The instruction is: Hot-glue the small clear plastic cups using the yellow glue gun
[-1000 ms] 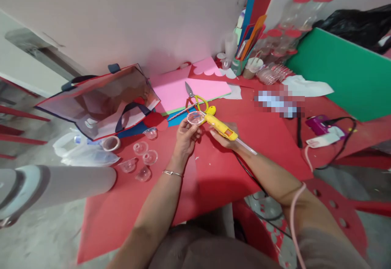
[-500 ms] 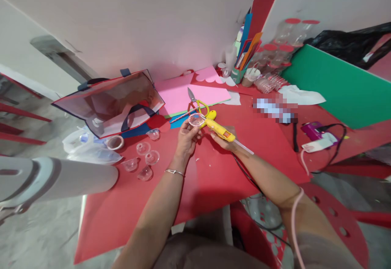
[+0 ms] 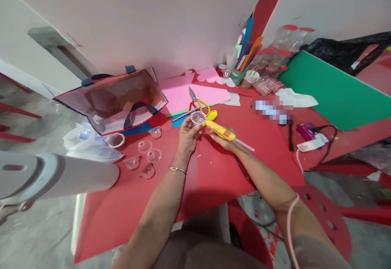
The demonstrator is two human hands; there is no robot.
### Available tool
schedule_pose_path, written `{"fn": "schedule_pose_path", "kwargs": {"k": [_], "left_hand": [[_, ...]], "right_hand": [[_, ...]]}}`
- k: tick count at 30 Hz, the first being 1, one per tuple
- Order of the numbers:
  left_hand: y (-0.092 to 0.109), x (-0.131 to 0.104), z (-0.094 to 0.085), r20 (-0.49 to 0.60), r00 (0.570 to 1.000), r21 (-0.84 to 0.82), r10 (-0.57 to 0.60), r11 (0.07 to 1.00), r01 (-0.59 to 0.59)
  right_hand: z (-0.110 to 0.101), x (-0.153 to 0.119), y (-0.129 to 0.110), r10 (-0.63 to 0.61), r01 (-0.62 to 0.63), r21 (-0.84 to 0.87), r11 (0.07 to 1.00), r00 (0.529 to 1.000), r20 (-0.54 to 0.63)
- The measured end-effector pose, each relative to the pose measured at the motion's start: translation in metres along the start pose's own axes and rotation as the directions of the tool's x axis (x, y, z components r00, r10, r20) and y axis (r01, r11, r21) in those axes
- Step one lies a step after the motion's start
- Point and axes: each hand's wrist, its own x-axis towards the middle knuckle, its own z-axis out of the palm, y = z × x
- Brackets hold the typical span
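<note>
Over the middle of the red table (image 3: 214,171), my left hand (image 3: 189,136) grips a clear plastic cup (image 3: 198,118) by its side, its round rim facing up. My right hand (image 3: 222,139) is closed on a yellow glue gun (image 3: 220,130), with a clear glue stick (image 3: 245,145) poking out of its back. The gun's nozzle is at the cup's rim; whether they touch is unclear. Just beyond are scissors (image 3: 204,107) with yellow handles and a striped stick (image 3: 185,114). Several clear cups (image 3: 153,155) lie left of my left hand.
An open bag (image 3: 116,102), a tape roll (image 3: 116,140) and a large grey cylinder (image 3: 76,175) are at the left. Pink sheets (image 3: 177,94) lie at the back. Jars (image 3: 284,37), a green board (image 3: 339,90) and a purple object (image 3: 306,130) with cables are at the right.
The view has shifted slightly. The cup in my left hand is tilted a little differently, showing more of its inside. Both hands keep their holds.
</note>
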Motion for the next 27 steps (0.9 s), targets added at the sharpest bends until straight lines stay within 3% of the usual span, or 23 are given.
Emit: {"fn": "schedule_pose_path", "kwargs": {"k": [7,13,27], "left_hand": [[-0.002,0.001,0.0,0.024,1.0,0.004,-0.009,1.0,0.009],[-0.003,0.0,-0.001,0.023,0.999,0.022,-0.023,1.0,0.023],[-0.005,0.003,-0.003,0.001,0.999,-0.006,-0.033,0.999,0.033]], "right_hand": [[-0.005,0.001,0.007,0.066,-0.06,0.093,0.994,0.996,-0.062],[-0.013,0.002,0.005,0.191,-0.196,0.145,0.97,0.98,0.047],[-0.009,0.003,0.006,0.106,-0.109,0.09,0.99,0.994,0.038]]}}
